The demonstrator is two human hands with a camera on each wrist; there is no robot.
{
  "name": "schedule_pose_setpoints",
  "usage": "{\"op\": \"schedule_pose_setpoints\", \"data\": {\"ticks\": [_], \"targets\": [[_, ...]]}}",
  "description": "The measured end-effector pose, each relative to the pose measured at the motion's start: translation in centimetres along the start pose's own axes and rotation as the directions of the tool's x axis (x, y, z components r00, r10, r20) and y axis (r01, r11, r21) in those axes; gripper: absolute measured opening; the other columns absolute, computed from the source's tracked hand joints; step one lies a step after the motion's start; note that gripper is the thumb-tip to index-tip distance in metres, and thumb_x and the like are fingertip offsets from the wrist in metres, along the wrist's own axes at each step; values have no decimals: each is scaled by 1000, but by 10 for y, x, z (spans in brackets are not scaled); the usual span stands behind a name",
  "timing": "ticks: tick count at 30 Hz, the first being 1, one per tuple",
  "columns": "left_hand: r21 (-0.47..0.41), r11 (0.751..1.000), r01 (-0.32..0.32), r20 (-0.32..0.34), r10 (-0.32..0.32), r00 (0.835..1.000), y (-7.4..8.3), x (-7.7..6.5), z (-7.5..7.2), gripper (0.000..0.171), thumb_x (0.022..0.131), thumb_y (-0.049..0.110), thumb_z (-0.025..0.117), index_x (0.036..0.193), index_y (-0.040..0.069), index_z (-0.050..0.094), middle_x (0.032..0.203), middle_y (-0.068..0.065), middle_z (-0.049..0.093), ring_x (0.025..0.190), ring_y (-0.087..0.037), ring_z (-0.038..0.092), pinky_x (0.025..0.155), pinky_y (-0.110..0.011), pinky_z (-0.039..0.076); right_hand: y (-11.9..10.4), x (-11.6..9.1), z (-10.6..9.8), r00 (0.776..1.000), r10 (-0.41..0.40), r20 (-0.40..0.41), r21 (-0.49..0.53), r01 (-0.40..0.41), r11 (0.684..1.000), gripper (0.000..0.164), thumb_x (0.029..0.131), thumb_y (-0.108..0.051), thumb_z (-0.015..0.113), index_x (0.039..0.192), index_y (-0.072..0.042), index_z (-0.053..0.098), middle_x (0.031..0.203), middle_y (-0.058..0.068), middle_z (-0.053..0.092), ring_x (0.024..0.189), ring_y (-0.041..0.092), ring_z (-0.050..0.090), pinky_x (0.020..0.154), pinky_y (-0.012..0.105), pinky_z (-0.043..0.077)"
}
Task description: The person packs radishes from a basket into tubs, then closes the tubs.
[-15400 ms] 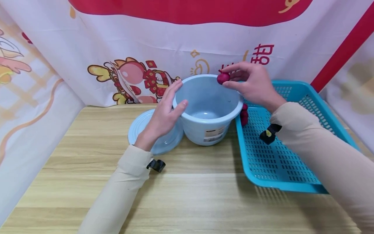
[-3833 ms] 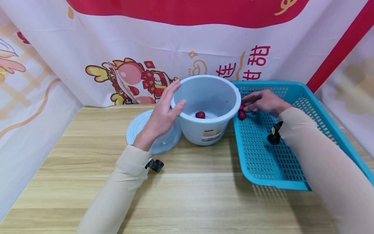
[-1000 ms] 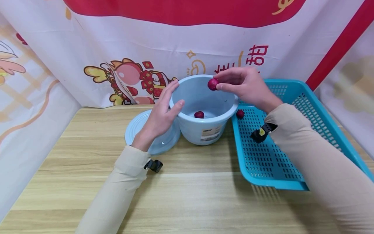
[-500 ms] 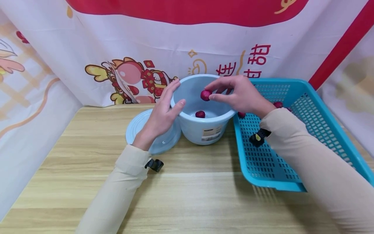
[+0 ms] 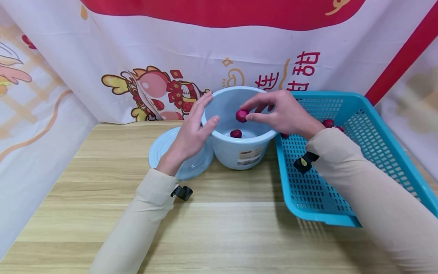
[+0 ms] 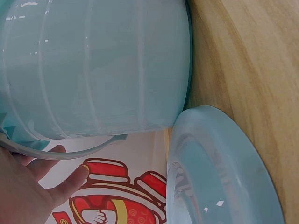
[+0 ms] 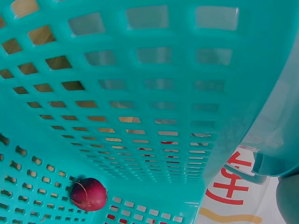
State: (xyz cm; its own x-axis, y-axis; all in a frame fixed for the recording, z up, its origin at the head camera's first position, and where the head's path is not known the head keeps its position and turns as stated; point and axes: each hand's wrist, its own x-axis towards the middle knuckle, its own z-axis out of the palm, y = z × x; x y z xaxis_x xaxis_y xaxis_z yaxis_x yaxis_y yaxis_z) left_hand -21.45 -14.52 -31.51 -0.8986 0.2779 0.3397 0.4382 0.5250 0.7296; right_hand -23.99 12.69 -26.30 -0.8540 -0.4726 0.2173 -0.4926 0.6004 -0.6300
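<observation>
In the head view my right hand (image 5: 285, 114) pinches a red radish (image 5: 242, 115) between thumb and fingertips, inside the mouth of a light-blue bucket (image 5: 244, 154). Another radish (image 5: 236, 133) lies on the bucket's floor. My left hand (image 5: 191, 133) rests on the bucket's left rim with fingers extended, the thumb over the edge. In the left wrist view the left hand (image 6: 28, 191) is beside the bucket's thin handle (image 6: 88, 151). The right wrist view shows a radish (image 7: 88, 194) with a thin root in the blue basket; the right hand is not visible there.
A turquoise perforated basket (image 5: 285, 190) stands right of the bucket, with a few radishes (image 5: 328, 123) partly hidden by the right arm. The bucket's round lid (image 5: 161, 152) lies flat on the wooden table (image 5: 219, 232) at left. A printed cloth (image 5: 198, 49) hangs behind.
Earlier, a radish came to lie in the bucket. The right hand then reached into the basket, brought another radish over the bucket and has lowered it inside. The left hand stays at the rim.
</observation>
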Motion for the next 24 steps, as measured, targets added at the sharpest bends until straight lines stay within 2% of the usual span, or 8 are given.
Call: {"op": "schedule_pose_setpoints", "data": {"ticks": [10,24], "targets": [[6,1000,6,2,-6,1000,0,0,0,75,104,52,47,169,23,27,178,10,18,164,-21,24,128,-63,32,-2,-1,1,1000,9,15,-9,-9,1000,34,93,-23,82,127,-23,79,123,2,78,102,22,65,84,37,54],[16,1000,11,-2,-11,1000,0,0,0,75,104,53,47,169,23,27,178,10,18,164,-20,23,129,-64,30,-2,1,1,998,34,56,-37,-32,999,31,94,-25,81,126,-24,79,124,1,78,101,22,65,84,38,54]]}}
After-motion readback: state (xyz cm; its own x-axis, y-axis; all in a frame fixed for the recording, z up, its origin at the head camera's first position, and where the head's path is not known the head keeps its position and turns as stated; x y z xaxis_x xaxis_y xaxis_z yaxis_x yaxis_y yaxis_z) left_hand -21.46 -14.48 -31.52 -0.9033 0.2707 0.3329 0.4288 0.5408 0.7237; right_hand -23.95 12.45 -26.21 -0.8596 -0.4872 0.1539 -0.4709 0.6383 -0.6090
